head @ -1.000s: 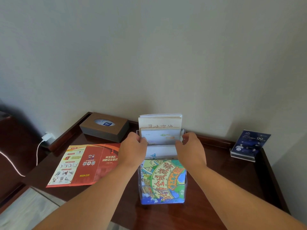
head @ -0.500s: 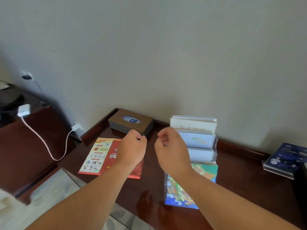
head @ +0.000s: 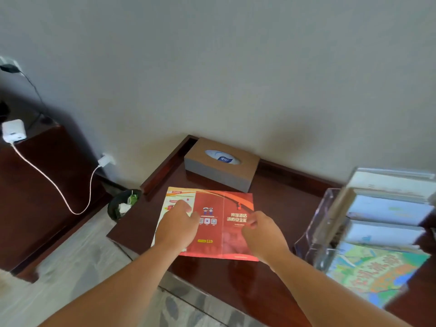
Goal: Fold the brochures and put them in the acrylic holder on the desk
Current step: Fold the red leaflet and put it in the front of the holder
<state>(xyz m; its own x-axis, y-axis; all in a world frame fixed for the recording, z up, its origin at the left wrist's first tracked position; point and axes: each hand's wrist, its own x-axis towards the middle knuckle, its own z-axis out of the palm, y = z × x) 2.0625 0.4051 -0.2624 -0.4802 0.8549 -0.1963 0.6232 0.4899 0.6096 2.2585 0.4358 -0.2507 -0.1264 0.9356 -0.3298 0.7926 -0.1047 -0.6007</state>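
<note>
Red fire-safety brochure lies unfolded, print up, on the desk, between the tissue box and the near edge. Not in the holder yet, no fold started.

Left hand: on the left panel, fingers relaxed, nothing grasped.
Right hand: fingers curled at the right panel's outer edge. Motion blur; can't tell whether they pinch the paper or only touch it.

Risks:
- The desktop is glossy and the brochure's near-left corner sits close to the desk edge. If the left hand lifts while the right pulls a panel over, the sheet could skate off toward the floor.
- Two creases are visible. A fold made off those lines would give a skewed, wider packet that jams in a pocket.
- The right forearm runs just beside the acrylic holder. A wide elbow swing during the fold could knock it, and it looks light and top-loaded.
- The pockets look well filled, so forcing in another leaflet could buckle it or push the holder back.

Containers:
- Holder, tiered, on the right of the desk: white leaflets at the back, pale blue-white ones in the middle tiers, colourful map brochure in front.
- Tissue box: a tissue pack shows through the oval slot.
- Waste bin on the floor by the desk's left corner: crumpled white paper and something green.
</note>
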